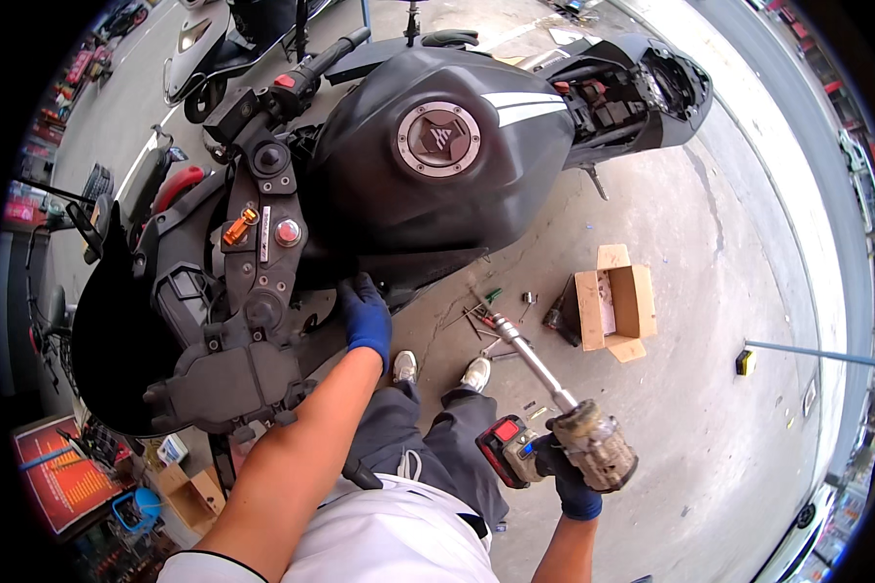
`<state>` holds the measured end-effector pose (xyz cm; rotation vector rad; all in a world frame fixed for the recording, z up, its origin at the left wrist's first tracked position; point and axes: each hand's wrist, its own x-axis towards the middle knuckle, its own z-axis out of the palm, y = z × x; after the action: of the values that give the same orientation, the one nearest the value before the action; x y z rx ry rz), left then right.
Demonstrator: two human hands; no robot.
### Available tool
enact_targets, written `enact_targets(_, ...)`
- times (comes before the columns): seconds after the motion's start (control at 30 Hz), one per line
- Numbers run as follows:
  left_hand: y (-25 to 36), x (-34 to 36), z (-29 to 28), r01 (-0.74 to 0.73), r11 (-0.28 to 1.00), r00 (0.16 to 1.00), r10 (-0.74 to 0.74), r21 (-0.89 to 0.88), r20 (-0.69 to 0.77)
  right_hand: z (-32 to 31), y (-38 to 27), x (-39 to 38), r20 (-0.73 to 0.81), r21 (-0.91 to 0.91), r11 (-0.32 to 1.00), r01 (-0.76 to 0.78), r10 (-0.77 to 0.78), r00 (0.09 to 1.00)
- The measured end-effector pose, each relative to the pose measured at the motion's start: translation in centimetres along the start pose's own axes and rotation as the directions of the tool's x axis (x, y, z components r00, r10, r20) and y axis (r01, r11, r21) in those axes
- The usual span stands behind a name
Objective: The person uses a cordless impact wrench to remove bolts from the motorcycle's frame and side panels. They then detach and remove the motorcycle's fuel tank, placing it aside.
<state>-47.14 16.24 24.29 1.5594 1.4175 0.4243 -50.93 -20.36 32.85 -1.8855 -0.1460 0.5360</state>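
A black motorcycle stands across the view, with its fuel tank [437, 146] nearest the middle. My left hand [365, 316], in a blue glove, rests against the dark side panel [418, 270] below the tank. Its fingers look stretched out along the panel, though their tips are partly hidden. In my gloved right hand [572, 478] is a cordless impact wrench [595, 445], gripped by the handle. The wrench carries a long extension [540, 367] with a socket at its end, pointing up and left towards loose tools on the ground, apart from the motorcycle.
An open cardboard box [642, 301] sits on the concrete right of the motorcycle. Beside it lie several screwdrivers and small tools [481, 319]. An orange key [240, 226] is in the ignition. Another motorbike [233, 44] stands at the far left. My shoes [475, 374] are below.
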Motion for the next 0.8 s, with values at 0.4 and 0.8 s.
enact_targets(0.4, 5.9, -5.8, -4.1, 0.472, 0.881, 0.806, -0.417, -0.031, 0.421, -4.9, 0.1, 24.9, 0.443, 0.855, 0.386, -0.347, -0.195, 0.875)
enact_targets(0.8, 7.9, -4.6, 4.4, 0.857, 0.128, 0.498, -0.449, -0.499, 0.742, -7.3, 1.7, 31.2, 0.424, 0.904, 0.034, -0.426, -0.186, 0.886)
